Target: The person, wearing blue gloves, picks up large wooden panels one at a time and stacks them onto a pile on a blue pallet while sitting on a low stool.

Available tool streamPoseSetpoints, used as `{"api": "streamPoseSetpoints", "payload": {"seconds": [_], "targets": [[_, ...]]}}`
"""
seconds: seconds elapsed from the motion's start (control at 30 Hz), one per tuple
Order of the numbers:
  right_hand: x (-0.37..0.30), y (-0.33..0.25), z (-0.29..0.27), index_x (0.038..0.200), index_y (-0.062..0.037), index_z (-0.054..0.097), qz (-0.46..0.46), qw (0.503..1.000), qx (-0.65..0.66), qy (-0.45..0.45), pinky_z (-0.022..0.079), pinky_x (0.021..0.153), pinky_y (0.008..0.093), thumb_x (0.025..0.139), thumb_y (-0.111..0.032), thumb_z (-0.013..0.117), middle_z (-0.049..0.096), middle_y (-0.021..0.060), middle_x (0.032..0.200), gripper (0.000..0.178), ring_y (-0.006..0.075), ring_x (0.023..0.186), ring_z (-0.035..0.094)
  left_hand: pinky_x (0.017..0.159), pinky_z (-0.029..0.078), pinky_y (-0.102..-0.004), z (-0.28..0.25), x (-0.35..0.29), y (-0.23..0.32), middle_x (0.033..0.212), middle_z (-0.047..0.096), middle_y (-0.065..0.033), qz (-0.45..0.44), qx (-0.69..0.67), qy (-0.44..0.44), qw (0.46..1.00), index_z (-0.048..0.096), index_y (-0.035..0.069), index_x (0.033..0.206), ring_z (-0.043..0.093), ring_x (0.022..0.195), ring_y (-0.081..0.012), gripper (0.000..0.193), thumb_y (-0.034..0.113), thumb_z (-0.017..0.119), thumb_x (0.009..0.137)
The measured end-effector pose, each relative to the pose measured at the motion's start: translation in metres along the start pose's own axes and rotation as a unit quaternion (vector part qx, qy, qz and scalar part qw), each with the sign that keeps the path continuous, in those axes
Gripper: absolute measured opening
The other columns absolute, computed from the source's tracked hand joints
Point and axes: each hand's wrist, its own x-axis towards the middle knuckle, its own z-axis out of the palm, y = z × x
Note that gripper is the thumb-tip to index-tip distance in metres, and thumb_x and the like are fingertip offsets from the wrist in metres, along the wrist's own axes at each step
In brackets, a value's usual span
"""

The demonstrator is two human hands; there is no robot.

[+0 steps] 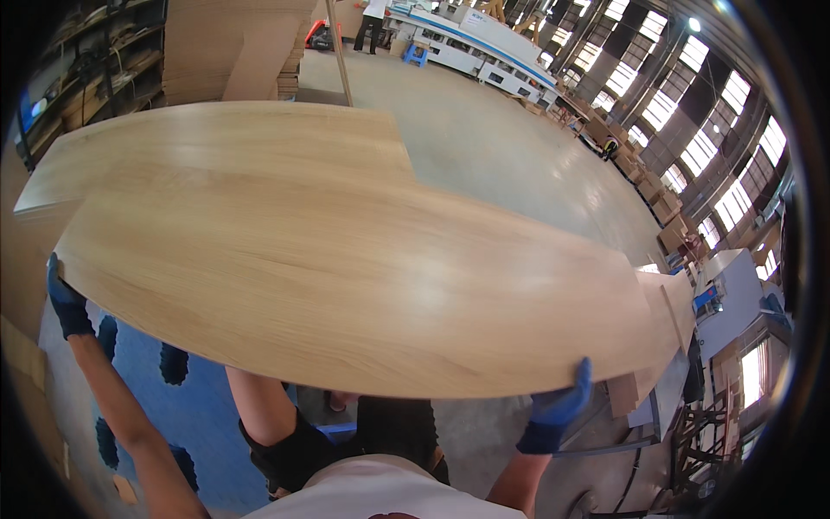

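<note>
A long wood-grain panel (363, 285) lies flat in front of my body, its near edge close to my waist. My left hand (69, 303), in a dark blue glove, grips its near left corner. On the near edge toward the right end, my right hand (560, 408), in a blue glove, holds the same panel with one digit showing on top and the other fingers hidden beneath. Beyond it, a second wood-grain panel (259, 130) shows at the far left, partly covered by the first one.
Stacked cardboard sheets (216, 52) and a shelf rack (104, 65) stand at the far left. A blue surface with dark bristly pads (174, 363) is below left. Machinery (471, 48) and a person (373, 22) are far back. More panels (670, 307) sit at the right.
</note>
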Motion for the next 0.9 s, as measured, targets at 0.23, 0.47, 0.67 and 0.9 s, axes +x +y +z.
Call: {"api": "streamPoseSetpoints", "payload": {"seconds": [0.23,0.47,0.67,0.9], "targets": [[0.003,0.115,0.126,0.097,-0.0072,0.052,0.199,0.973,0.096,-0.066,0.048,0.071,0.0329,0.083,-0.022,0.051,0.057,0.0051,0.093,0.02,0.0188,0.086,0.057,0.084,0.042,-0.0312,-0.076,0.069,0.021,0.109,0.054,-0.0107,0.147,0.16,-0.019,0.976,0.048,-0.001,0.112,0.052,0.099,-0.02,0.039,0.029,0.039,0.089],[-0.048,0.233,0.235,0.109,-0.0055,0.049,0.476,0.841,0.11,-0.232,0.049,0.073,0.0314,0.087,-0.026,0.047,0.057,0.0078,0.098,0.03,0.0175,0.081,0.058,0.083,0.043,-0.0295,0.036,0.04,-0.056,0.109,0.054,-0.0069,0.066,0.05,0.107,0.991,0.049,0.001,0.113,0.052,0.098,-0.0189,0.039,0.03,0.045,0.086],[-0.021,0.235,0.235,0.113,-0.0008,0.049,0.419,0.755,-0.072,-0.499,0.048,0.065,0.0256,0.088,-0.022,0.046,0.059,0.0102,0.095,0.033,0.0138,0.077,0.058,0.076,0.044,-0.0271,0.133,0.0,-0.141,0.099,0.056,-0.0041,0.131,0.06,0.129,0.981,0.055,0.001,0.103,0.054,0.087,-0.0151,0.03,0.021,0.058,0.08],[0.079,0.153,0.133,0.119,0.0046,0.041,-0.038,0.882,-0.468,-0.036,0.042,0.044,0.0211,0.088,-0.017,0.044,0.056,0.0072,0.067,0.039,0.01,0.052,0.052,0.077,0.042,-0.0267,0.132,0.033,-0.145,0.098,0.056,-0.0054,0.173,0.063,0.217,0.959,0.055,-0.006,0.1,0.053,0.085,-0.0141,0.031,0.018,0.058,0.08]]}}
